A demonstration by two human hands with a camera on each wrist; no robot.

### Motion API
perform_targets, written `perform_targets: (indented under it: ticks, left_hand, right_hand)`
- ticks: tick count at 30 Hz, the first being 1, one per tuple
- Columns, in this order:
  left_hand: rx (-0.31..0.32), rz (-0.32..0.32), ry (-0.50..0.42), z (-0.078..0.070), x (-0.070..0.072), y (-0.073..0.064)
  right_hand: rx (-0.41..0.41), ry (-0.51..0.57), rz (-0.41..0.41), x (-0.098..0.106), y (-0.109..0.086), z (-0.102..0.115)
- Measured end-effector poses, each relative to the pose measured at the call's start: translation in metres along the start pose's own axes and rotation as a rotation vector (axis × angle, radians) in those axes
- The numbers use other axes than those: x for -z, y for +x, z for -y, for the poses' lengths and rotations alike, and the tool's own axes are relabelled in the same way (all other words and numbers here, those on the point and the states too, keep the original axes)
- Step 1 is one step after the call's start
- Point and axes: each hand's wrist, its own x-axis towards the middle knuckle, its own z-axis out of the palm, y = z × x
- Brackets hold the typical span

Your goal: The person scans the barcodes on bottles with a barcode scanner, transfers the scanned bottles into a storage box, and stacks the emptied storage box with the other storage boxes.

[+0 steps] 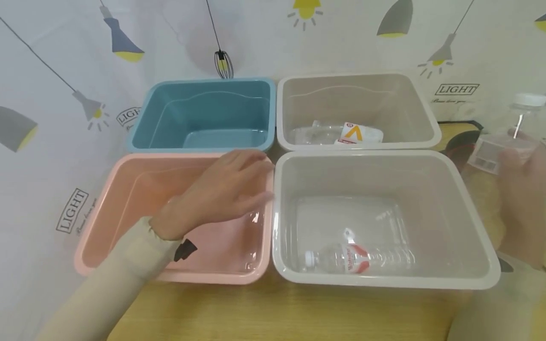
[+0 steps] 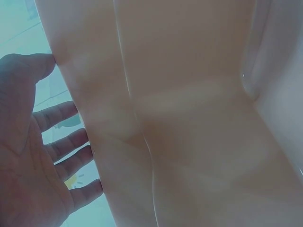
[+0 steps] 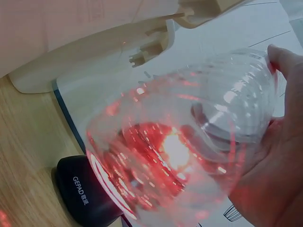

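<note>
At the right edge of the head view, my right hand [image 1: 522, 189] grips a clear plastic bottle [image 1: 505, 142] with a white cap and a barcode on its label. The right wrist view shows red light glowing through the bottle [image 3: 227, 99] beside a black scanner-like device [image 3: 87, 191] marked GEPAD. My left hand [image 1: 222, 189] reaches over the pink basin [image 1: 170, 276], its fingers at the right rim. Seen from the left wrist, the left hand [image 2: 28, 142] has its fingers fairly straight, fingertips at the basin's edge, holding nothing.
A blue basin [image 1: 275, 113] stands behind the pink one. The back right beige basin [image 1: 354, 83] holds clear plastic and a white item [image 1: 358, 133] with an orange mark. In the front right pale basin [image 1: 384, 282] lies a clear bottle [image 1: 358, 258] with a red-and-white label.
</note>
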Motion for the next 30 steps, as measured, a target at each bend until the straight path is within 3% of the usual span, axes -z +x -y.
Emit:
perform_targets:
  ticks: [3,7,10,13,16,20,30]
  left_hand:
    - [-0.005,-0.002,-0.003,0.0,0.001,0.001]
    - [-0.006,-0.003,-0.005,0.0,0.002,0.001]
    - [-0.006,-0.006,-0.007,0.0,0.001,0.001]
    - [-0.002,-0.006,-0.005,0.0,0.001,0.001]
    - [-0.001,-0.003,-0.003,-0.001,0.001,0.001]
    - [-0.005,0.0,0.0,-0.001,0.001,0.001]
    - [0.022,0.011,0.008,-0.002,0.001,0.001]
  right_hand:
    - [-0.011,-0.013,0.017,0.005,-0.004,0.002]
    - [0.098,0.136,-0.064,-0.003,-0.008,0.005]
    - [0.195,0.336,-0.108,-0.011,-0.006,0.001]
    - [0.194,0.482,-0.102,-0.012,-0.005,-0.001]
    - [0.195,0.423,-0.092,-0.011,-0.006,-0.002]
    - [0.221,0.253,-0.093,-0.01,-0.008,-0.001]
    - [0.217,0.171,-0.042,-0.005,-0.008,0.0]
